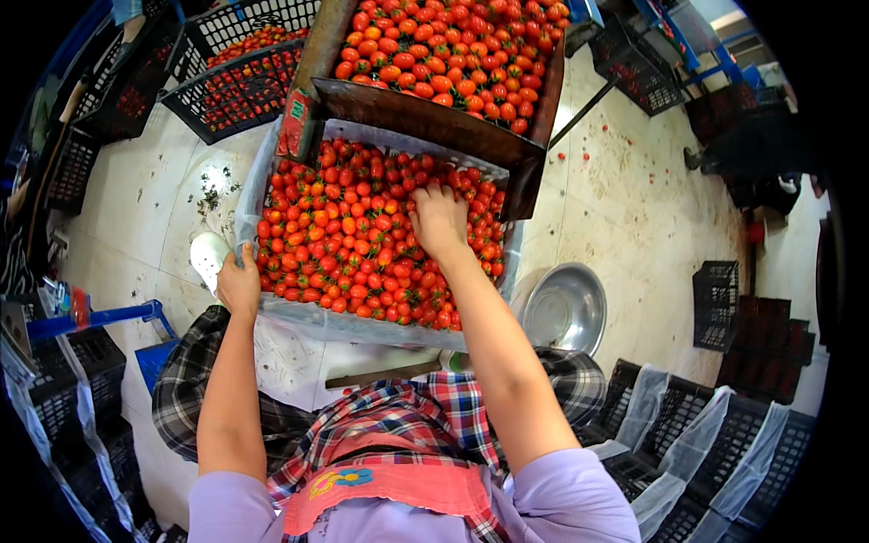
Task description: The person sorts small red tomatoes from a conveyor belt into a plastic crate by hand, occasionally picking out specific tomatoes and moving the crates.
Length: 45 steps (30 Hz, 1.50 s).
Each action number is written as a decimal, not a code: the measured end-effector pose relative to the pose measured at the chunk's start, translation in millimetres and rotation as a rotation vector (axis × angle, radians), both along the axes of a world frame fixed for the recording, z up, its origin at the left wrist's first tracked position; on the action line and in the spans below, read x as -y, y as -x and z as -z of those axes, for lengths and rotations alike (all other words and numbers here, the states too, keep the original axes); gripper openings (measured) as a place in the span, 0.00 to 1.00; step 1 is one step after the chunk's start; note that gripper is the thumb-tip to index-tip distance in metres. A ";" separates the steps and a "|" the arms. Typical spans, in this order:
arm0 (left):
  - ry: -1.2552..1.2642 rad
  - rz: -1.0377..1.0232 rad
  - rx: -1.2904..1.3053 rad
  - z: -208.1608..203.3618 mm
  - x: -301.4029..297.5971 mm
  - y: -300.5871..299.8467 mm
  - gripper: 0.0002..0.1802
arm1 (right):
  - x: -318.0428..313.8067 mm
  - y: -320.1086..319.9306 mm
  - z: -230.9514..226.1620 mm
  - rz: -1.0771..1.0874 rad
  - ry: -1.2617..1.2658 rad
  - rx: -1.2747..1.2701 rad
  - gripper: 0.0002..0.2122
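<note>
Fingers point(436, 194), right hand point(441, 224): bent, tips sunk among the tomatoes point(348, 244) in the far right part of the crate point(362, 331); whether anything is held, cannot tell.
Fingers, left hand point(238, 285): touching the crate's left rim, near its close corner; tightness of hold, cannot tell.
Tomatoes: red, some with green stalks, spread across the crate from wall to wall; pale liner point(246, 206) over the rim; whole set before the knees point(181, 385).
Hazards, as judged: bruised or split skins, should the right fingers press hard; spillage over the near rim, should the crate tip or a sweep run wide; added tomatoes falling on the hand, should the full bin point(407, 102) shed some.
Edges: far side, bin wall, limiting reach that way. Left, shoe point(208, 258), just beside. Right near corner, steel basin point(566, 309), near. Near side, knees either hand.
Room: upward, over the tomatoes; sideways, across the floor point(634, 217) at right, past the basin, strays point(587, 157) lying there.
</note>
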<state>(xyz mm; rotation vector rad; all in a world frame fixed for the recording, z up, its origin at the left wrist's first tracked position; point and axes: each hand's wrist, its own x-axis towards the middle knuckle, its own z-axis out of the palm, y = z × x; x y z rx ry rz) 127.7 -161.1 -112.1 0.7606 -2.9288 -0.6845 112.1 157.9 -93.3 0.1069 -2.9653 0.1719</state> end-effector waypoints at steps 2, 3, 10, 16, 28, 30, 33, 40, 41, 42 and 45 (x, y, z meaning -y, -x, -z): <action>0.000 -0.019 -0.001 4.2 5.2 0.1 0.30 | 5.5 -14.2 -10.1 0.167 0.301 0.060 0.11; 0.007 -0.022 -0.010 4.1 6.9 -1.1 0.30 | 9.3 -31.9 -6.8 0.259 0.711 0.076 0.10; -0.011 -0.040 0.008 2.1 7.0 -0.5 0.29 | -12.2 -19.5 -2.2 0.535 1.157 0.200 0.12; 0.003 -0.011 -0.066 -2.0 -1.7 -0.6 0.28 | -34.9 21.4 22.6 0.392 0.327 0.006 0.14; 0.002 -0.021 -0.040 0.0 4.0 -1.6 0.25 | 28.9 36.4 -12.6 0.064 0.464 0.513 0.14; -0.009 -0.021 -0.035 -1.2 3.7 -1.1 0.25 | 29.1 36.6 -19.7 0.077 0.453 0.569 0.14; 0.008 -0.014 -0.015 5.9 7.2 -1.0 0.26 | 31.4 28.3 -21.9 0.151 0.592 0.604 0.13; -0.007 -0.007 -0.018 11.1 8.1 -1.7 0.26 | 18.3 20.0 -1.7 0.311 1.928 0.478 0.07; -0.001 -0.012 -0.032 13.3 10.1 -2.4 0.26 | 25.8 18.9 -11.3 0.309 2.089 0.505 0.07; 0.001 -0.017 -0.030 13.5 10.9 -3.2 0.26 | 36.9 16.0 -25.0 0.310 2.251 0.531 0.07; -0.006 -0.013 -0.027 6.9 5.1 -1.7 0.26 | 48.7 25.0 -18.1 0.299 2.304 0.595 0.07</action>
